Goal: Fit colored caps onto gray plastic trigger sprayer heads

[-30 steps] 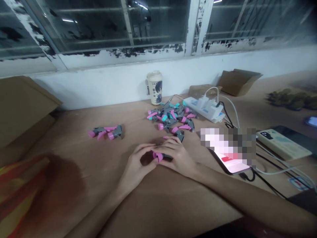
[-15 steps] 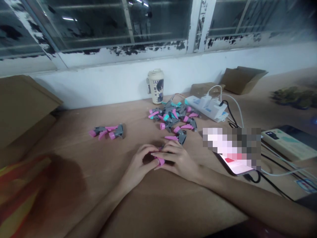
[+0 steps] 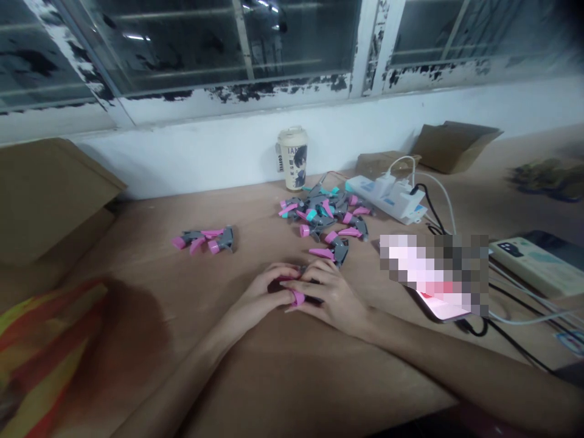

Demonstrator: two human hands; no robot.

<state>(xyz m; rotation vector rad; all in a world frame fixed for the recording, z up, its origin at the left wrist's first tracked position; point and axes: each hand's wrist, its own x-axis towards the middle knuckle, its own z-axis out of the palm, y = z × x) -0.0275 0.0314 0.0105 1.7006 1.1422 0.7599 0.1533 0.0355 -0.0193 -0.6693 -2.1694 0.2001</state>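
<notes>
My left hand (image 3: 261, 299) and my right hand (image 3: 329, 296) meet at the middle of the wooden table (image 3: 150, 286), both closed around one small grey and pink plastic sprayer part (image 3: 298, 297). Its pink cap pokes out between my fingertips. Just beyond my hands lies a pile of grey, pink and teal sprayer parts (image 3: 326, 216). A smaller group of grey and pink parts (image 3: 205, 239) lies to the left of the pile.
A paper coffee cup (image 3: 292, 157) stands by the wall. A white power strip (image 3: 389, 198) with chargers and cables lies to the right, beside a lit phone (image 3: 438, 298) and a flat box (image 3: 533, 263). Cardboard boxes (image 3: 45, 194) sit at the left and back right.
My hands have stayed together on the part, my fingers shifting slightly around it. The view has drifted a little, so everything sits slightly further right.
</notes>
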